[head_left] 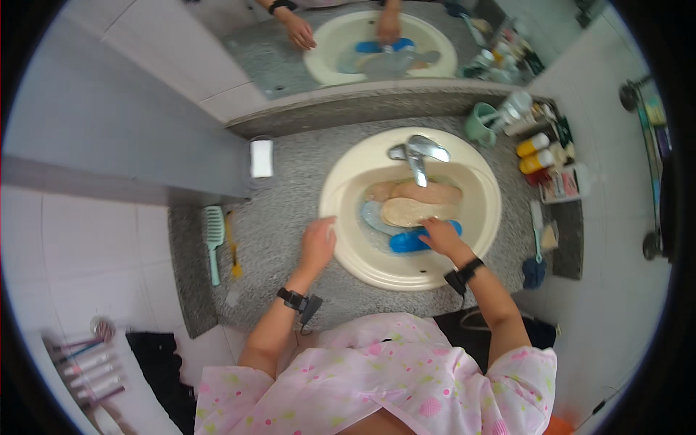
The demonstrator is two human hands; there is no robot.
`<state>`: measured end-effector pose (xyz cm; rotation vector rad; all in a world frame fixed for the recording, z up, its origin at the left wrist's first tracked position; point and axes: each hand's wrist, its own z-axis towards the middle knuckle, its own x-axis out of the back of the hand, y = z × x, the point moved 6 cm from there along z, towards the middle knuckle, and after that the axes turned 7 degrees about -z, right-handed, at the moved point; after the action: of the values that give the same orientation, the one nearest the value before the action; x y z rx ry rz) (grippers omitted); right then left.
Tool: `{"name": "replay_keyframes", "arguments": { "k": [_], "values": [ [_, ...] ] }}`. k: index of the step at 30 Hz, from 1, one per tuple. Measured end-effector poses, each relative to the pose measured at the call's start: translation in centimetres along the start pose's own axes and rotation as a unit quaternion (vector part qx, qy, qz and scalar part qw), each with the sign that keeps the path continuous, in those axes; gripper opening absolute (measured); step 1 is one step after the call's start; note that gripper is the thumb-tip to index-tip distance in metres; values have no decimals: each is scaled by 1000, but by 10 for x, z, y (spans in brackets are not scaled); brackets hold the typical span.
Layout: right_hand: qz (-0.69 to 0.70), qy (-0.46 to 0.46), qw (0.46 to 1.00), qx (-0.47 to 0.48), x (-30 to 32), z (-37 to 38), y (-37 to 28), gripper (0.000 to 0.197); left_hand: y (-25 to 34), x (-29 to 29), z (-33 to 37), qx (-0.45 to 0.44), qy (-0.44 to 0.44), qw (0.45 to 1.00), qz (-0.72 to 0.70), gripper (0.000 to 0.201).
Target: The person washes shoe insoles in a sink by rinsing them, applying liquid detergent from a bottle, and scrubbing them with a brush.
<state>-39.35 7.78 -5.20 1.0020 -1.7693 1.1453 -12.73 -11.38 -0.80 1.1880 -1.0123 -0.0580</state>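
Note:
My right hand [444, 239] reaches into the oval cream sink [336, 196], its fingers bent round a blue insole [410, 241] near the front of the basin. Just beyond my fingertips lies a beige insole [406, 212], with a tan insole [428, 193] behind it. A pale blue piece [375, 217], partly covered by the beige insole, shows at the left. The insoles lie in shallow water. My left hand [317, 241] rests at the sink's left rim, fingers stretched out and holding nothing. Both wrists wear black bands.
A chrome faucet [418, 156] stands over the basin's far side. At the right are a green cup [481, 125], yellow bottles [534, 152] and a brush [535, 272]. A white box [262, 159] and a green hairbrush [214, 239] lie left on the grey counter [283, 196]. A mirror backs it.

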Motion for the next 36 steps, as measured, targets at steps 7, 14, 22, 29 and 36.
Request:
{"name": "replay_keyframes", "arguments": {
  "k": [7,14,22,29,36],
  "values": [
    [31,22,997,-60,26,-97,0,40,-62,132,68,-7,224,968,112,37],
    [30,40,989,-141,71,-140,-17,40,-105,133,135,149,162,909,354,48],
    [19,120,984,-133,85,-160,-21,42,-117,137,153,233,158,898,337,56],
    [28,128,984,-119,98,-153,-20,43,-130,132,143,161,115,925,325,37],
    [52,155,982,-91,138,-143,-43,42,-21,164,72,-78,222,966,108,23]
  ]
}}
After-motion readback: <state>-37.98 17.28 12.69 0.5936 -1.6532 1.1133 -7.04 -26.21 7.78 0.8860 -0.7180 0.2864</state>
